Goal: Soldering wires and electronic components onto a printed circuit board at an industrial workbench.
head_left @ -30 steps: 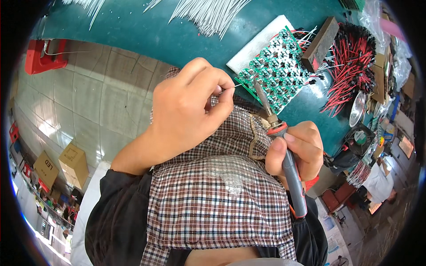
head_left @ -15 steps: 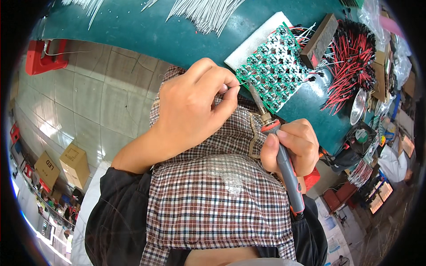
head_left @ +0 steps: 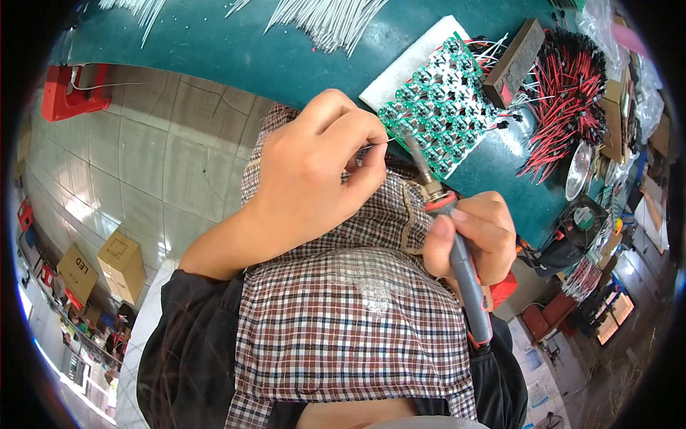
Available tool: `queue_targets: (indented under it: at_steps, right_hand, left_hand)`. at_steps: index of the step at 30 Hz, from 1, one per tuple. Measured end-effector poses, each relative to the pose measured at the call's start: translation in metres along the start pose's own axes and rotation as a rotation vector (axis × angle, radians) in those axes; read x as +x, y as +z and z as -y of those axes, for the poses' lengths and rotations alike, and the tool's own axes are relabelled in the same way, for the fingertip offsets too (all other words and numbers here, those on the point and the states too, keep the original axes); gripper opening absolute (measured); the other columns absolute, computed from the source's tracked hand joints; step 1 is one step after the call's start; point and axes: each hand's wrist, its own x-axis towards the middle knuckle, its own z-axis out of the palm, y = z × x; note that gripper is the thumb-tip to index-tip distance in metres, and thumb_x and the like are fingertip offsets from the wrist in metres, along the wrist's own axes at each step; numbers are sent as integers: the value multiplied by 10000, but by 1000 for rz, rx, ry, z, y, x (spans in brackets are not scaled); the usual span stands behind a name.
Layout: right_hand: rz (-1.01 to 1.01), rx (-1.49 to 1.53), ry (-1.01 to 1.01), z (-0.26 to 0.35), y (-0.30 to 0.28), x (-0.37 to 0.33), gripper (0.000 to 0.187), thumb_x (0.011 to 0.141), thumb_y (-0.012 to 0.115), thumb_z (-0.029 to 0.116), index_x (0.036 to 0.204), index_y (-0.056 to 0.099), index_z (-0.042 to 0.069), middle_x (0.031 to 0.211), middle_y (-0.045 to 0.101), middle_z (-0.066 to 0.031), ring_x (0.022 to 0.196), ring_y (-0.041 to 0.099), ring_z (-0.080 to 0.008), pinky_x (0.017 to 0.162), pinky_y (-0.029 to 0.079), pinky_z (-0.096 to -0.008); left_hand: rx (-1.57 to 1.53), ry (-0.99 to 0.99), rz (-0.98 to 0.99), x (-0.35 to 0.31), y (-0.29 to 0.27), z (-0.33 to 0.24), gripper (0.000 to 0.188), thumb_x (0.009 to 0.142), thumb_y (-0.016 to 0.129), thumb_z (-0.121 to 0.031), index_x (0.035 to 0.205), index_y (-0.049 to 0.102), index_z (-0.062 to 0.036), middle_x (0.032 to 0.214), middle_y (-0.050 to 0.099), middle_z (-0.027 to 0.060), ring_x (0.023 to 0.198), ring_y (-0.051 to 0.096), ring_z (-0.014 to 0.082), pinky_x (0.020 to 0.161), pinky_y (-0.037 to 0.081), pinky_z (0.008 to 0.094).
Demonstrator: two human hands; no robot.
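Pinched between the thumb and index finger of my left hand (head_left: pixel 307 164) is a thin solder wire (head_left: pixel 379 144); its end points at the near left edge of a green circuit board panel (head_left: pixel 429 109). My right hand (head_left: pixel 486 239) is closed around the grey and red handle of a soldering iron (head_left: pixel 468 282). The iron's metal tip reaches over the panel's near left part, close to the wire's end. Whether tip and wire touch, I cannot tell. Under the panel lies a white foam pad (head_left: pixel 382 84). Rows of small black parts cover the panel.
A dark bar (head_left: pixel 514 63) rests across wires at the panel's right. Beyond it lies a heap of red and black wires (head_left: pixel 568 107) beside a metal dish (head_left: pixel 577 171). White wires (head_left: pixel 325 21) lie on the green table (head_left: pixel 214 50). A red stool (head_left: pixel 68 93) stands at left.
The soldering iron and my right hand have shifted slightly right. My left fingers have moved a little, still pinching the solder wire. The panel has stayed nearly in place.
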Motion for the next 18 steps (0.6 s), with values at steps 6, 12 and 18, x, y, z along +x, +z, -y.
queue_targets:
  at_steps: [6,12,18]
  right_hand:
    - [-94,-42,-6,-9,-5,4,301,768,766,44,951,527,50,704,575,-77,498,544,-193,451,424,-312]
    - [-106,-5,-15,-13,-1,7,292,750,776,33,927,544,43,704,600,-79,507,563,-194,450,432,-303]
    - [-119,28,-14,-16,4,8,305,733,789,19,927,555,43,707,618,-80,510,574,-188,453,439,-295]
  left_hand:
    - [135,90,-60,6,2,-2,177,748,771,-56,831,629,-122,786,585,4,526,595,169,464,449,295]
    - [195,113,-38,12,6,-3,132,794,759,4,866,681,-75,808,636,2,582,586,72,450,404,224]
    - [213,132,-57,13,11,1,139,790,781,-20,862,676,-76,800,638,3,539,561,78,444,399,231]
